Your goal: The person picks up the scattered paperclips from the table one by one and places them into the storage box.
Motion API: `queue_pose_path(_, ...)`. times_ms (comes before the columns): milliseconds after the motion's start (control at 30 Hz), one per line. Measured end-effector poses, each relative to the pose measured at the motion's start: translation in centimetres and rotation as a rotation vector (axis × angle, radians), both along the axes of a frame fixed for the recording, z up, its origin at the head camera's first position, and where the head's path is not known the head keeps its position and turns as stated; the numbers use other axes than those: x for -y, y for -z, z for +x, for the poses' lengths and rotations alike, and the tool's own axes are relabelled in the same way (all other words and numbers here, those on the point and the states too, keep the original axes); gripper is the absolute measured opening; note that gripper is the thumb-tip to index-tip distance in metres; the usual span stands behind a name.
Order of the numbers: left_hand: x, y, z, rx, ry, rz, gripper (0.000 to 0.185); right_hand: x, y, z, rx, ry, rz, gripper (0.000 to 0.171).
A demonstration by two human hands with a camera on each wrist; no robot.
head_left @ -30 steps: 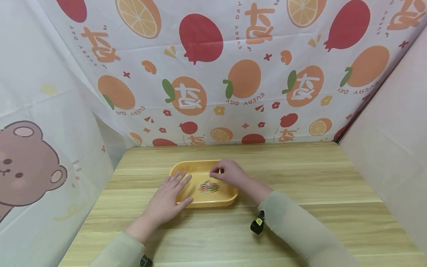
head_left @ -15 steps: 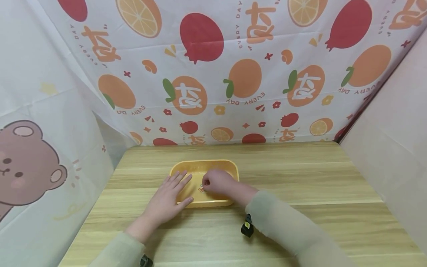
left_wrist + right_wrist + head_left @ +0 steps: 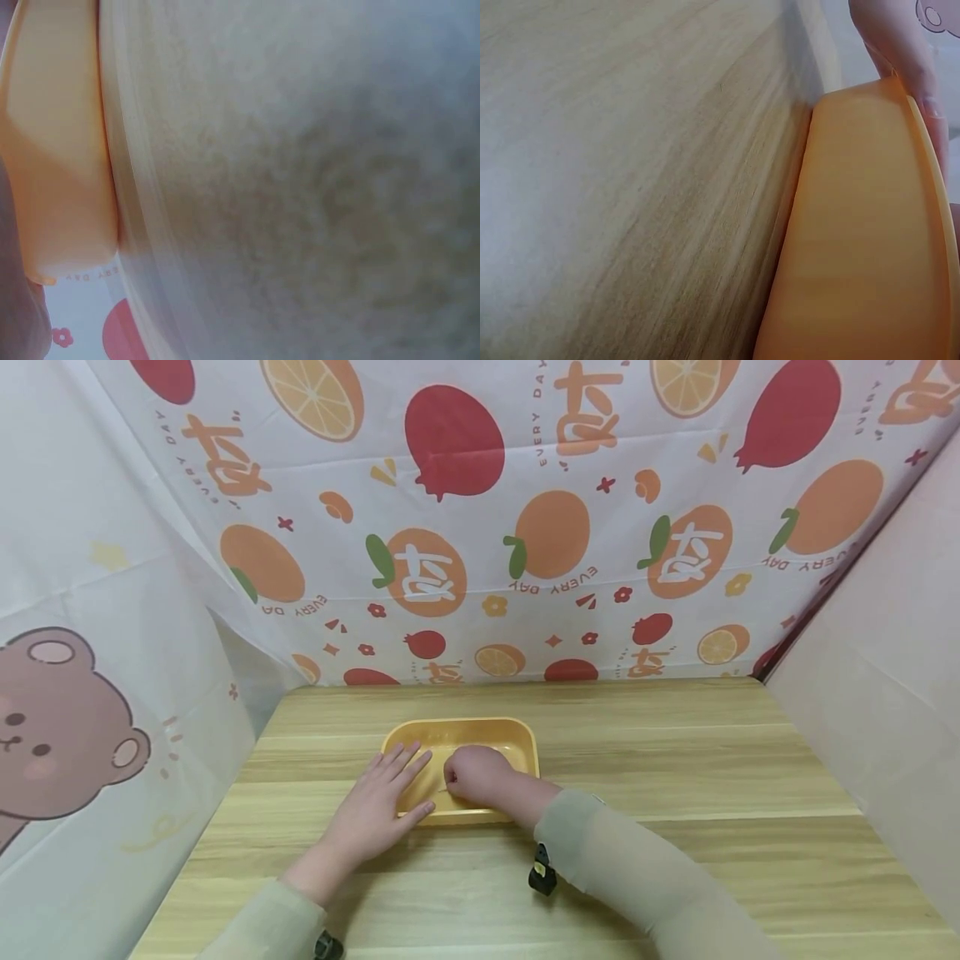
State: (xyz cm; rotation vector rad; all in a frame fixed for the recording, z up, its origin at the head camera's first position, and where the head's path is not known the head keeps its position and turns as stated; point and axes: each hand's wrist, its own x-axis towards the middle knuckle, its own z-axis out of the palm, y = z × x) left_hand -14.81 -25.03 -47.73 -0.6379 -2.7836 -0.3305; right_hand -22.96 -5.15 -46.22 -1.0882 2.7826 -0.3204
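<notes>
A shallow yellow tray [image 3: 517,739] lies on the table, its outer wall filling the right part of the right wrist view. My left hand [image 3: 375,806] rests over its left end with fingers spread, fingertips inside and thumb across the near rim. That thumb also shows on the tray's corner in the right wrist view. Inside the tray is my right hand [image 3: 480,775], its fingers curled and turned down to the floor. It covers the spot where coloured paper clips lay. A thin pale bit shows just left of its fingertips; what the fingers hold is hidden.
The wood-grain table [image 3: 660,860] extends around the tray. Behind it hangs a fruit-print cloth [image 3: 480,552], with pale cloths at both sides, the left one [image 3: 112,610] printed with a bear. A black strap piece [image 3: 542,872] hangs below the right sleeve.
My right hand has moved left and down from the tray's right far side onto the paper clips, which are now covered. The left hand stays in place.
</notes>
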Motion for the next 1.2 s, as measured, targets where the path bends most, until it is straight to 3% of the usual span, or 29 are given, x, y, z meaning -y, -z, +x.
queue_pose_path(400,-0.1,-0.1,-0.2,-0.012,0.011,0.003,0.075,-0.4,0.0,-0.2,0.023,0.025,-0.014,0.015)
queue_pose_path(633,-0.1,-0.1,-0.3,0.012,0.005,-0.012,0.076,-1.1,-0.6,-0.4,0.089,0.058,-0.107,0.008)
queue_pose_path(900,0.0,0.2,-0.3,0.006,0.014,-0.009,0.075,-2.0,-1.2,-0.4,0.153,0.108,-0.203,0.016)
queue_pose_path(1200,-0.1,0.1,-0.3,-0.011,0.016,0.000,0.074,-4.1,-1.9,-0.6,0.165,0.132,-0.356,0.023)
